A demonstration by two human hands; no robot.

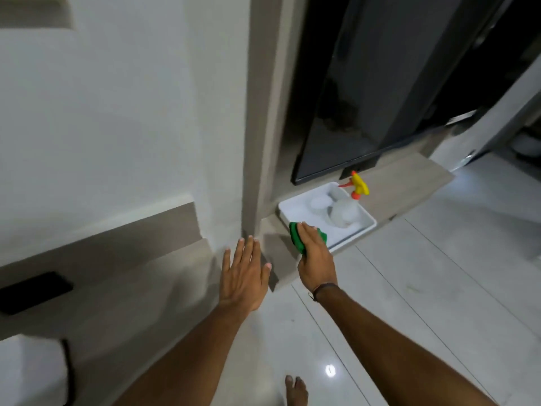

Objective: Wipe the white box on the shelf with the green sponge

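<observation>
A: Where's the box?

B: The white box sits on the low shelf, at its left end, just beside the grey pillar and under the lower edge of a dark screen.

A: Anything in it?

B: A clear spray bottle with a yellow and orange trigger head, lying tilted, and a pale round thing beside it — too blurred to name.

A: And the sponge?

B: The green sponge is clamped in the right hand, fingers curled over its top, thumb below. It is pressed at the near left corner of the box, on the rim.

A: The left hand?

B: The left hand is spread flat, fingers apart, holding nothing. It hangs in front of the pillar's foot, near a lower grey ledge; whether it touches anything I cannot tell.

A: What else?

B: A black flat object lies on that ledge at far left. A cord band circles the right wrist, and a bare foot shows on the glossy tile floor — a lamp reflected beside it.
</observation>
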